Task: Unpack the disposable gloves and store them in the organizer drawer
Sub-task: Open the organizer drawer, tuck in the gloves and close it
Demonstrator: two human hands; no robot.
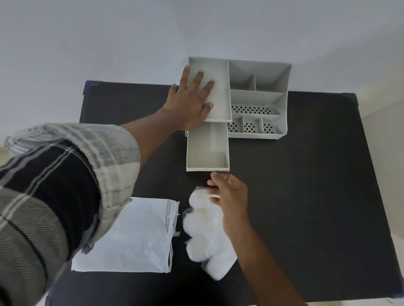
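A grey plastic organizer [259, 96] stands at the far middle of the black table. Its drawer [207, 152] is pulled out toward me and holds nothing. My left hand [190, 101] lies flat, fingers spread, on the organizer's left top compartment. A bundle of translucent white disposable gloves [205, 226] lies on the table below the drawer. My right hand [228, 196] rests against the bundle's right side, fingers loosely curled just in front of the drawer's front edge, and I cannot tell whether it grips the gloves. The flat white packaging bag [130, 239] lies to the left of the gloves.
The black table [306, 193] ends at a white wall behind the organizer. My plaid sleeve [44, 199] covers the near left part of the view.
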